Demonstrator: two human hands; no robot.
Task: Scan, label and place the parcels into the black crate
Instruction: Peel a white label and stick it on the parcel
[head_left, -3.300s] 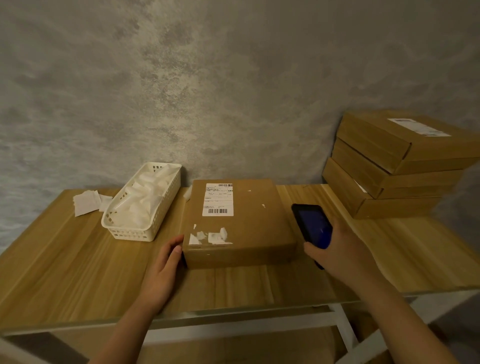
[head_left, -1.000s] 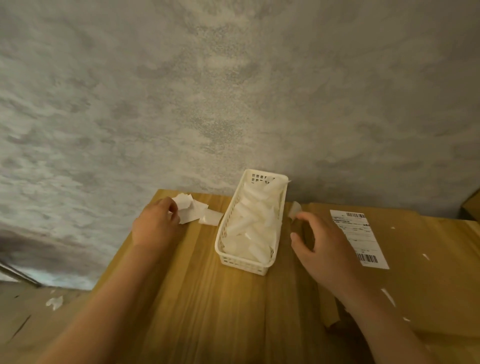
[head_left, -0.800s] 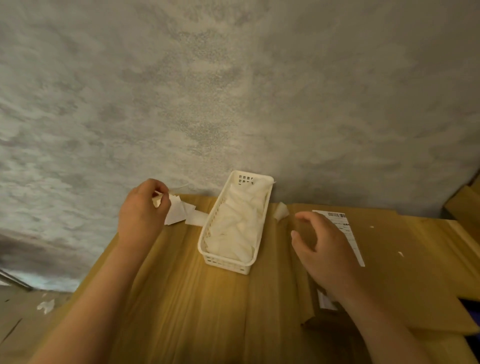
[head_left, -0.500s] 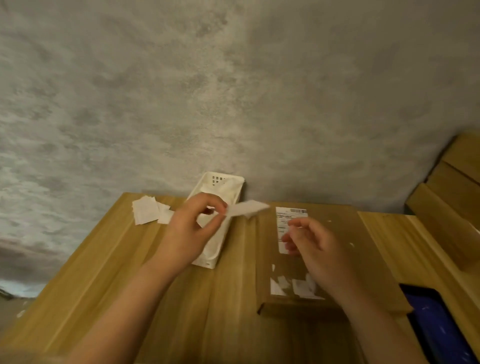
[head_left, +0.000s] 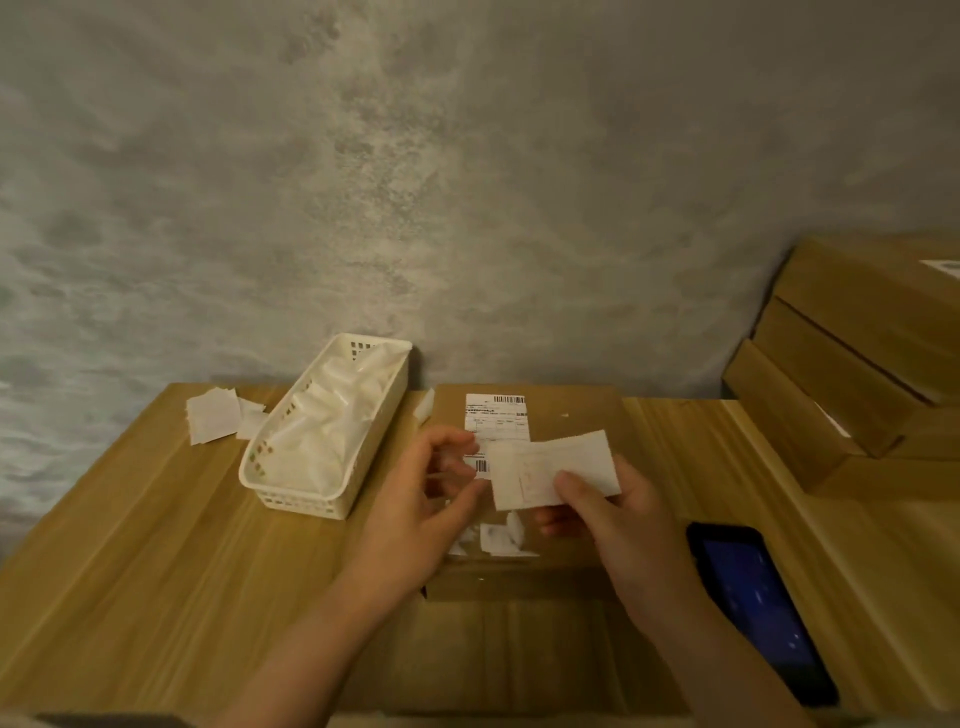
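A flat brown cardboard parcel (head_left: 576, 415) lies in the middle of the wooden table (head_left: 156, 545), with a white shipping label (head_left: 493, 415) on its far part and torn white scraps (head_left: 498, 538) near its front edge. Above the parcel my right hand (head_left: 608, 519) pinches a white paper label (head_left: 556, 467) by its lower edge. My left hand (head_left: 421, 499) hovers just left of the label, fingers spread, thumb tip close to its left edge. No black crate is in view.
A white plastic basket (head_left: 270, 467) full of white paper stands left of the parcel, with loose white labels (head_left: 213, 421) beyond it. Three brown parcels (head_left: 841, 374) are stacked at the right. A dark phone (head_left: 758, 603) lies on the table right of my right hand.
My left hand picked a label from the loose pile at the far left and carried it over the parcel. My right hand now grips it, and the phone lies on the table.
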